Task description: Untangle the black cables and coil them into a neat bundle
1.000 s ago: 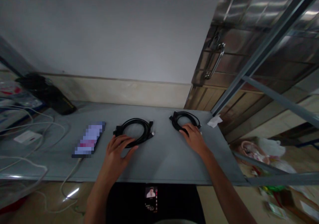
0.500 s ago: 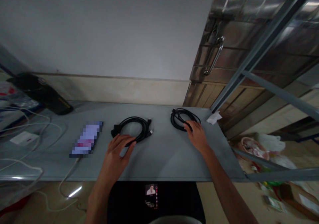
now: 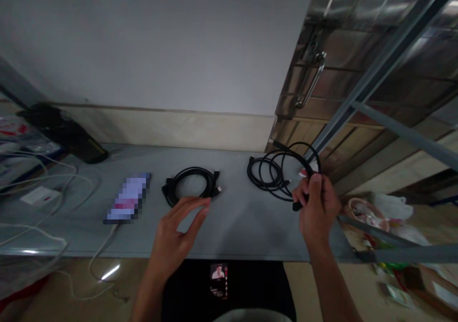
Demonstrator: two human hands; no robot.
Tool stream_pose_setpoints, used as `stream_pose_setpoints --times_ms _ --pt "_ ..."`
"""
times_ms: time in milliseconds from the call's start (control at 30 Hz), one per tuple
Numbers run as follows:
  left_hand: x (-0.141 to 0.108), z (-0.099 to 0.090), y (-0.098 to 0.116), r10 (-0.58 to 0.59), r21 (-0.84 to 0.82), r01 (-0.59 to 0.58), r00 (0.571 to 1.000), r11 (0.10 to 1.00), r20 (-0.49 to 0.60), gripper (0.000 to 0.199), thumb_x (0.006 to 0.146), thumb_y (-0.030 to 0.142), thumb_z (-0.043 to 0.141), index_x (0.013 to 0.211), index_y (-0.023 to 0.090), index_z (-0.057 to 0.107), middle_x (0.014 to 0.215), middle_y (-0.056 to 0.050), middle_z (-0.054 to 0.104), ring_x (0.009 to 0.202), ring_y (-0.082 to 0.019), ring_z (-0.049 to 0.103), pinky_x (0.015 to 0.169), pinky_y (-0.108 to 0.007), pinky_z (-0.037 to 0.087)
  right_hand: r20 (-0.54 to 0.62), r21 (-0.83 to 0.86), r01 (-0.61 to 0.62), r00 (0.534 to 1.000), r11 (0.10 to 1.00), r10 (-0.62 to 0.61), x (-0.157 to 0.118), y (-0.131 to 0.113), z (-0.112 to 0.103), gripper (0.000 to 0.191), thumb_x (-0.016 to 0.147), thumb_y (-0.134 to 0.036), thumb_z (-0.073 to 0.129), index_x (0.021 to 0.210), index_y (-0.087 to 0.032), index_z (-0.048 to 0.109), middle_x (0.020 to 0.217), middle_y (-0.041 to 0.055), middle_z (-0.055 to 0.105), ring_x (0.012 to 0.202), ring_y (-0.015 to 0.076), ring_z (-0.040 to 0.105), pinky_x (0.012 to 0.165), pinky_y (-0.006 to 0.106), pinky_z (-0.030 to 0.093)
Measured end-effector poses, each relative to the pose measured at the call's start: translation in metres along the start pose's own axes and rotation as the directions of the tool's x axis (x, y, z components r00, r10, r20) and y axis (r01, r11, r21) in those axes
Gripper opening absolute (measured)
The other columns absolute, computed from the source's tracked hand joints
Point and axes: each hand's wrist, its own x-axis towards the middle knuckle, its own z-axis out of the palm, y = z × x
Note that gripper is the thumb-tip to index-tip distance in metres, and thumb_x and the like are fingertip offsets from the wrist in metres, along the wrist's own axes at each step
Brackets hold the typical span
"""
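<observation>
A coiled black cable (image 3: 191, 170) lies on the grey shelf board, with its plugs showing on both sides. My left hand (image 3: 179, 233) hovers at the near edge of this coil, thumb and fingers apart and empty. Farther right, my right hand (image 3: 318, 205) is closed around part of a second black cable (image 3: 266, 186). Some of its loops are raised beside the fist, one plug sticking up at the back. The other loops still spread over the board to the left of that hand.
A phone (image 3: 129, 199) with a pixelated screen lies on the left, plugged into a white cord. Behind it are a black bottle (image 3: 71, 136) and a white charger (image 3: 40, 196). A metal frame post (image 3: 358, 93) rises at the board's right end.
My right hand has closed on the right cable and pulled part of it up and to the right, loosening its coil. My left hand has come off the left coil and shifted slightly right.
</observation>
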Motion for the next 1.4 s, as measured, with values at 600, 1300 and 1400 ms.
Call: stream_pose_setpoints --times_ms 600,1300,1400 --pt "0.030 0.041 0.054 -0.194 -0.391 0.228 0.973 0.892 0.125 0.041 0.114 0.053 0.064 0.136 0.021 0.074 0.134 -0.012 0.083 0.116 -0.027 0.082 0.095 -0.038 0.071 0.542 -0.078 -0.015 0.839 0.997 0.055 -0.075 -0.016 0.085 0.033 0.118 -0.042 0.057 0.137 -0.026 0.079 0.138 0.0122 0.074 0.128 0.0243 0.074 0.111 0.040 0.064" --pt "-0.004 -0.053 0.004 -0.593 -0.705 0.137 0.662 0.696 -0.457 0.038 0.125 0.036 0.048 0.119 0.041 0.085 0.110 0.019 0.089 0.119 -0.011 0.083 0.098 -0.031 0.067 -0.442 0.286 0.055 0.894 0.957 0.080 -0.026 0.010 -0.017 0.040 0.101 -0.059 0.082 0.114 -0.023 0.071 0.076 -0.0091 0.048 0.062 0.0088 0.044 0.061 0.024 0.039" --pt "-0.011 -0.066 0.002 -0.601 -0.673 0.133 0.597 0.728 -0.532 0.035 0.124 0.042 0.049 0.118 0.047 0.083 0.117 0.026 0.087 0.127 -0.014 0.080 0.093 -0.030 0.070 -0.513 0.274 0.110 0.857 0.955 0.048 -0.025 0.012 -0.026 0.038 0.102 -0.057 0.081 0.116 -0.024 0.071 0.076 -0.0095 0.046 0.061 0.0091 0.042 0.059 0.025 0.039"
